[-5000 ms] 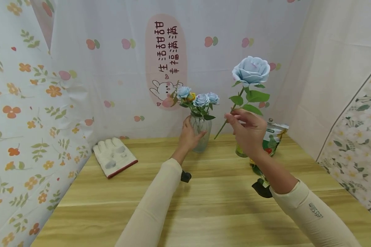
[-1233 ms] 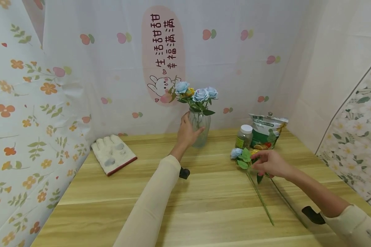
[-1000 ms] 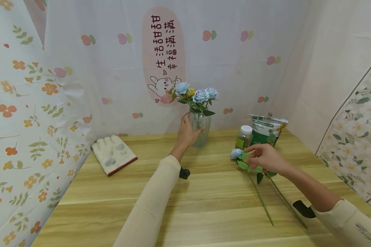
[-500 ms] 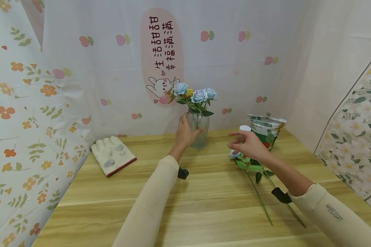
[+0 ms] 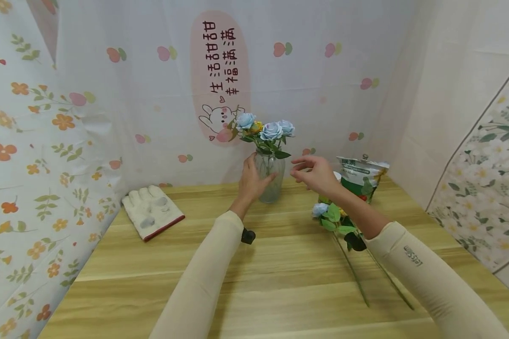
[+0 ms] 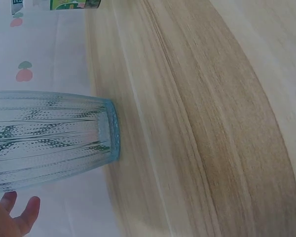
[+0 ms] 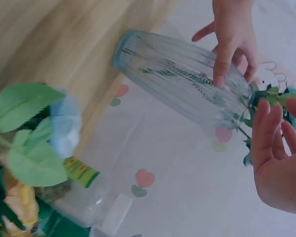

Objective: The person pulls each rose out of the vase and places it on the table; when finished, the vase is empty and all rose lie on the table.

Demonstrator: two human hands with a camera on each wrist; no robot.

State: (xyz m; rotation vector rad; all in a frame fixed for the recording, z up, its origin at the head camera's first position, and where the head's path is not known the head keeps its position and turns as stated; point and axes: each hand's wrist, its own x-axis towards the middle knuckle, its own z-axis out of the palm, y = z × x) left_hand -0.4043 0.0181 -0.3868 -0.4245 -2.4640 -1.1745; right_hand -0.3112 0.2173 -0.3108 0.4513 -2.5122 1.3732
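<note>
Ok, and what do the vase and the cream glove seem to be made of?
Vase: probably glass, faintly shiny and patterned, as its walls are see-through, though clear plastic is possible.

Glove: apparently thick fabric, matte, judging by its soft-looking, uneven surface; knit or fleece, I can't tell.

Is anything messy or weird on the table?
Nothing looks spilled or broken. The white glove is a bit odd: it lies alone, left, with grey patches, away from the vase and flowers.
</note>
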